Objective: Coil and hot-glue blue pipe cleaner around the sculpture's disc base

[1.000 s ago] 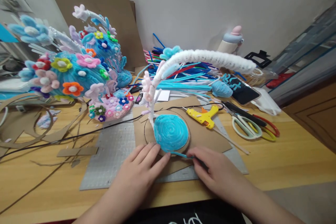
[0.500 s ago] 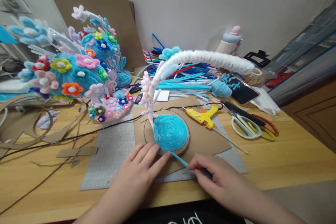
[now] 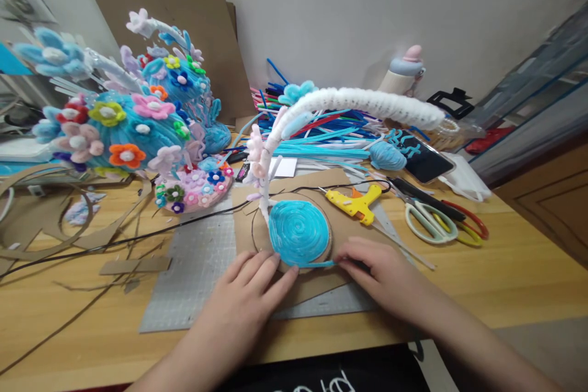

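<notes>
A blue pipe cleaner coil [image 3: 298,229] covers most of a round cardboard base [image 3: 327,252]. From its lower edge, a loose blue pipe cleaner [image 3: 316,264] runs to the right. My left hand [image 3: 250,285] holds the base at its lower left, its thumb pressed at the edge where the loose strand starts. My right hand [image 3: 372,266] is closed, pinching the strand just right of the base. A white wrapped stem [image 3: 362,101] with pale flowers rises from the base's left side and arches right.
A yellow glue gun [image 3: 356,202] and scissors [image 3: 429,222] lie to the right. Behind are several loose pipe cleaners [image 3: 321,150] and a phone [image 3: 425,159]. Flower-covered blue models [image 3: 133,128] stand at left. Cardboard [image 3: 294,294] and a grey cutting mat [image 3: 184,282] lie underneath.
My right hand has moved up and slightly right, swinging the strand from a downward slant to nearly level along the base's lower edge. My left hand has stayed in place.
</notes>
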Motion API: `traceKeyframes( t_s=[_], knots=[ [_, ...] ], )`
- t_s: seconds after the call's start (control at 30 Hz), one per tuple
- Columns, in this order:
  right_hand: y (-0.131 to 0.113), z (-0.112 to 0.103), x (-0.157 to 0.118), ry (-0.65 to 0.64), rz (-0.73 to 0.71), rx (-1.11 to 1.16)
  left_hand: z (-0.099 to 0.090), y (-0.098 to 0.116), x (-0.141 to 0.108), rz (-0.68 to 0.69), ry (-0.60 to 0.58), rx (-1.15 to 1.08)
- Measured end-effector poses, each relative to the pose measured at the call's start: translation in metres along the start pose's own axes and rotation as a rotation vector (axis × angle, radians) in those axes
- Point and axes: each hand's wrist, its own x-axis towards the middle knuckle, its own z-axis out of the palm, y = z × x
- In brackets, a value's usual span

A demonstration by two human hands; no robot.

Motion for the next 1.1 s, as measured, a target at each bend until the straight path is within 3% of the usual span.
traceKeyframes(
  t_s=[0.4, 0.73, 0.9, 1.1],
  knots=[
    [0.007, 0.005, 0.007, 0.022, 0.086, 0.013, 0.001, 0.000, 0.000, 0.000, -0.008, 0.002],
    [0.022, -0.003, 0.021, -0.014, 0.281, 0.121, 0.002, 0.001, 0.000, -0.012, -0.011, -0.004],
    [0.024, -0.007, 0.027, -0.103, 0.220, 0.153, 0.001, 0.002, 0.002, -0.047, 0.004, -0.048],
    [0.013, -0.003, 0.022, -0.068, 0.196, 0.074, -0.008, 0.000, 0.002, -0.074, 0.039, -0.133]
  ],
)
